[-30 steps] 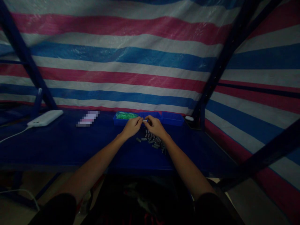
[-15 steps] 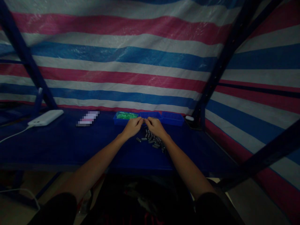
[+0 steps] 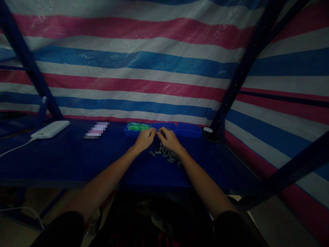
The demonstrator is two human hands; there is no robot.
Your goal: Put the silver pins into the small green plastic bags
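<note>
My left hand point(image 3: 145, 138) and my right hand point(image 3: 168, 138) meet over the dark blue table point(image 3: 77, 157), fingertips pinched together on a small metal piece that is too small to make out. Just below them lies a loose pile of small grey metal cylinders point(image 3: 166, 153). Right behind the hands stands a row of blue trays point(image 3: 189, 130); the left tray holds green parts point(image 3: 138, 126).
A white power bank point(image 3: 50, 129) with a white cable lies at the table's left. A small blurred card point(image 3: 96, 130) lies behind the centre-left. A small white object point(image 3: 207, 129) sits by the dark blue rack post point(image 3: 231, 85). A striped tarpaulin hangs behind.
Both hands stay pinched together at the same spot; the fingers shifted only slightly. The small shiny piece seen between them a second ago is now hidden by the fingertips.
</note>
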